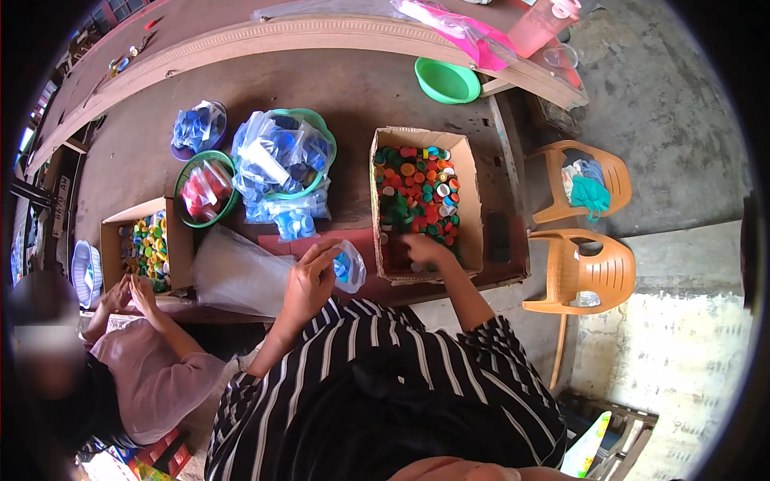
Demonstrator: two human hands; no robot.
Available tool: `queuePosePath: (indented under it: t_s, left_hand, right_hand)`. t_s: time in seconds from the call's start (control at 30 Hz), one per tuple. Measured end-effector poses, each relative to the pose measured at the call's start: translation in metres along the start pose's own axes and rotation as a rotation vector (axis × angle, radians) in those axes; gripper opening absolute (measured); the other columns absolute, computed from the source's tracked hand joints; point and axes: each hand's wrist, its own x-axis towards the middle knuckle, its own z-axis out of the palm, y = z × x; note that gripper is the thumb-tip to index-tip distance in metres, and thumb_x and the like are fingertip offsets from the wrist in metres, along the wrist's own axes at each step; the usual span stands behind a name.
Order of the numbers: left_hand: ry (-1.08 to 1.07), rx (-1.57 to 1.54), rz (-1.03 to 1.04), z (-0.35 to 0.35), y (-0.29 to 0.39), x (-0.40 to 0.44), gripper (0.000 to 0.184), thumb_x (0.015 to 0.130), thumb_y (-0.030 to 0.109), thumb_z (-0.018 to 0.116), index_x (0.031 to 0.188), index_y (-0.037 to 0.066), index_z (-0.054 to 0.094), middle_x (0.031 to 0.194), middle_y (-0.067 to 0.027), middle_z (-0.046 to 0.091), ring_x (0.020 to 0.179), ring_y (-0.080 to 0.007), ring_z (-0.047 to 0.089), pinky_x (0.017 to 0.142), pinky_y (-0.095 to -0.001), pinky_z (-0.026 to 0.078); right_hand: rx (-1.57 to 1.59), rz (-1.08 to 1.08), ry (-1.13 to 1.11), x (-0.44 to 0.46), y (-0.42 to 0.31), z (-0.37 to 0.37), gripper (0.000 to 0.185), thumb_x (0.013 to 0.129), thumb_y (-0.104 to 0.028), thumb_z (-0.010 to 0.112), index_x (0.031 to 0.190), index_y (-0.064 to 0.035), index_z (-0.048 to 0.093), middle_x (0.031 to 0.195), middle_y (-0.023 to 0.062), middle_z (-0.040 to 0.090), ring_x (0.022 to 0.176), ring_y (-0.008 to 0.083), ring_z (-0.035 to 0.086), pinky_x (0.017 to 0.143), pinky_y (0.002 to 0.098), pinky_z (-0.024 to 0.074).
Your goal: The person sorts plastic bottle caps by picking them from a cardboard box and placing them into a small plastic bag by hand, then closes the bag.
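Note:
My left hand (309, 276) is closed on a small clear plastic bag (351, 280) with blue bottle caps (342, 265) inside. To the right, my right hand (427, 251) reaches into the near end of a cardboard box (473, 192) of mixed bottle caps (409, 170), mostly red, orange and green with some white. Its index finger is stretched out over the caps, and the other fingers show only in part. I see no cap clearly held in it. A large clear plastic sheet or bag (237, 272) lies left of my left hand.
Bagged blue caps (277, 152) fill a green basin; a green basket (184, 212) and a purple bowl (186, 152) hold more bags. Another person's hands (132, 295) are by a smaller box (183, 248) of caps. A green bowl (447, 80) and orange chairs (589, 272) stand right.

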Motion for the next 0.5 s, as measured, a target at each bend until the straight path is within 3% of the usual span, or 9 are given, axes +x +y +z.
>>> queuePosePath:
  t_s: [0.1, 0.2, 0.4, 0.43, 0.5]
  left_hand:
    - [0.016, -0.019, -0.028, 0.004, 0.007, -0.005, 0.031, 0.084, -0.009, 0.054, 0.112, -0.002, 0.065, 0.122, -0.0155, 0.065, 0.089, -0.0324, 0.069, 0.074, -0.0359, 0.054]
    - [0.043, -0.026, -0.076, 0.008, 0.014, -0.007, 0.031, 0.083, -0.008, 0.054, 0.112, -0.002, 0.065, 0.122, -0.0156, 0.065, 0.089, -0.0326, 0.069, 0.073, -0.036, 0.054]
    - [0.119, 0.007, -0.089, 0.017, 0.02, -0.009, 0.032, 0.082, -0.008, 0.055, 0.111, -0.002, 0.066, 0.123, -0.0151, 0.065, 0.086, -0.0305, 0.069, 0.071, -0.0347, 0.053]
    - [0.132, 0.011, -0.088, 0.019, 0.022, -0.008, 0.032, 0.082, -0.008, 0.055, 0.112, -0.002, 0.065, 0.123, -0.015, 0.065, 0.085, -0.0299, 0.069, 0.071, -0.0343, 0.053]
    - [0.136, 0.008, -0.145, 0.021, 0.026, -0.009, 0.033, 0.082, -0.009, 0.055, 0.112, -0.002, 0.065, 0.123, -0.0145, 0.065, 0.082, -0.0283, 0.068, 0.069, -0.0333, 0.052]
  right_hand:
    - [0.139, 0.118, 0.213, -0.004, -0.022, -0.049, 0.038, 0.086, -0.005, 0.057, 0.123, -0.0012, 0.059, 0.12, 0.0229, 0.063, 0.112, 0.039, 0.06, 0.093, 0.0444, 0.0494]
    - [0.157, -0.149, 0.503, 0.001, -0.015, -0.057, 0.039, 0.085, -0.002, 0.057, 0.125, -0.0034, 0.059, 0.12, 0.0217, 0.063, 0.113, 0.0383, 0.06, 0.092, 0.0428, 0.0497]
    - [-0.107, 0.002, -0.385, 0.002, -0.058, -0.028, 0.032, 0.082, -0.008, 0.049, 0.106, 0.0052, 0.065, 0.118, 0.0273, 0.063, 0.112, 0.0377, 0.061, 0.094, 0.0445, 0.0478]
    - [-0.251, 0.018, -0.42, 0.006, -0.059, -0.019, 0.032, 0.08, -0.008, 0.05, 0.104, 0.0079, 0.064, 0.117, 0.0318, 0.061, 0.111, 0.0392, 0.062, 0.092, 0.0454, 0.0486]
    - [-0.058, -0.011, -0.244, 0.053, -0.003, 0.021, 0.033, 0.081, -0.007, 0.048, 0.107, 0.0082, 0.063, 0.117, 0.0326, 0.061, 0.11, 0.0402, 0.062, 0.092, 0.0459, 0.0489]
